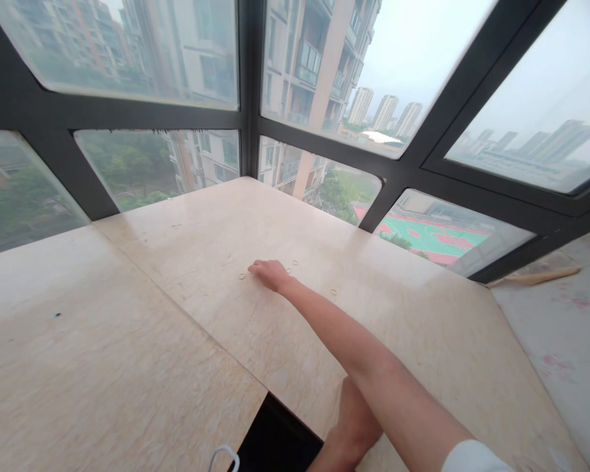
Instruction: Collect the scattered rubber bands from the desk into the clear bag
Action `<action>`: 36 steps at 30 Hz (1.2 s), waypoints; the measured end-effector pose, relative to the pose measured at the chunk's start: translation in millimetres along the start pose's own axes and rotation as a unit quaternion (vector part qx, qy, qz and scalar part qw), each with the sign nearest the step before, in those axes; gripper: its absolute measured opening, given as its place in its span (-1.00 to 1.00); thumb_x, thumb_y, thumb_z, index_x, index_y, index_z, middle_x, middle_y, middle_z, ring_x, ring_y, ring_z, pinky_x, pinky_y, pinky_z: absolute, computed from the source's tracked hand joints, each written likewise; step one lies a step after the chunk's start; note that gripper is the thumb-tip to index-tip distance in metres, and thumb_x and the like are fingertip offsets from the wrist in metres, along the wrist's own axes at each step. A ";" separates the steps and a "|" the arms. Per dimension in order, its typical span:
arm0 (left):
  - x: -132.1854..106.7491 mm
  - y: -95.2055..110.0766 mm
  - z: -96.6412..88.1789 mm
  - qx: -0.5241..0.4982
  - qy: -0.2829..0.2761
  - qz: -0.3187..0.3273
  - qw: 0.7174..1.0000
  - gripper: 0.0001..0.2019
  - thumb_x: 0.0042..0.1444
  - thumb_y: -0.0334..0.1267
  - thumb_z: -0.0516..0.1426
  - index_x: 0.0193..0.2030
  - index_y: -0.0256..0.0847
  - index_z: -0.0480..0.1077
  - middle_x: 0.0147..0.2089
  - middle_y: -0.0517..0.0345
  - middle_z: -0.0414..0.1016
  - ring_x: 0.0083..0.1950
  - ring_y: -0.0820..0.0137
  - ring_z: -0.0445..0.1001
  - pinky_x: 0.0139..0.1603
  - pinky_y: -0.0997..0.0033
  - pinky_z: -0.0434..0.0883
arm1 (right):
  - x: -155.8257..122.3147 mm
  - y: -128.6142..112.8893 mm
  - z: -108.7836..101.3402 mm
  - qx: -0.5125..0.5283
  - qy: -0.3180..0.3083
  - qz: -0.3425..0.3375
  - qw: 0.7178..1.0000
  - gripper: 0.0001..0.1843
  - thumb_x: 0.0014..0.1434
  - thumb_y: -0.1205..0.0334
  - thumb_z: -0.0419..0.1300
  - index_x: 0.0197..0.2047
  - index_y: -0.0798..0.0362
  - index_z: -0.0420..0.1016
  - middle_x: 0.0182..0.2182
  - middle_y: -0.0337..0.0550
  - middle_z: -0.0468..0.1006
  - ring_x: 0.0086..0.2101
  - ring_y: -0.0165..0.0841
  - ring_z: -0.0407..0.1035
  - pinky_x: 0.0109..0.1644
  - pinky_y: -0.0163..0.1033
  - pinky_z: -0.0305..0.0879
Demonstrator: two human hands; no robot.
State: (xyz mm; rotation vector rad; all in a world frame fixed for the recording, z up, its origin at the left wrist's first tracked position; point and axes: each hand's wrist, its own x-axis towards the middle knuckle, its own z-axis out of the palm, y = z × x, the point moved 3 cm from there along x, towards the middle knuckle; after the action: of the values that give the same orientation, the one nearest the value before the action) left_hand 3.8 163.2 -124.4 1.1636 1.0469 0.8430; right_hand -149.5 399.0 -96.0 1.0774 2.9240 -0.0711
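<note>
1. Marble-look desk (128, 341) under tall dark-framed windows (324, 78), city towers beyond.
2. Small ring (242, 276) flat on desk, just left of fingertips.
3. Right hand (271, 273) palm-down, reaching far, fingers curled loosely, gripping nothing visible.
4. More rings (292, 267) beside it; another ring (333, 292) further right.
</note>
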 end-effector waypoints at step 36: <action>12.3 10.5 2.6 0.126 0.079 0.188 0.971 -0.78 0.13 -0.21 0.07 -0.24 -0.24 0.51 -0.25 0.03 0.57 -0.24 0.32 0.51 -0.20 0.33 0.42 | -376.8 32.7 -42.9 0.444 0.327 0.361 0.752 -0.76 0.07 0.07 0.19 -0.35 0.09 0.46 -0.47 -0.26 0.47 -0.67 -0.56 0.17 -0.67 -0.43 0.11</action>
State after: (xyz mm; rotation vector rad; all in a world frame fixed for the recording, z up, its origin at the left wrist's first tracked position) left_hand 10.1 176.1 -116.4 1.5624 1.1032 1.1358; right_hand 158.1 182.0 -39.7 2.7671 2.6004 -1.4320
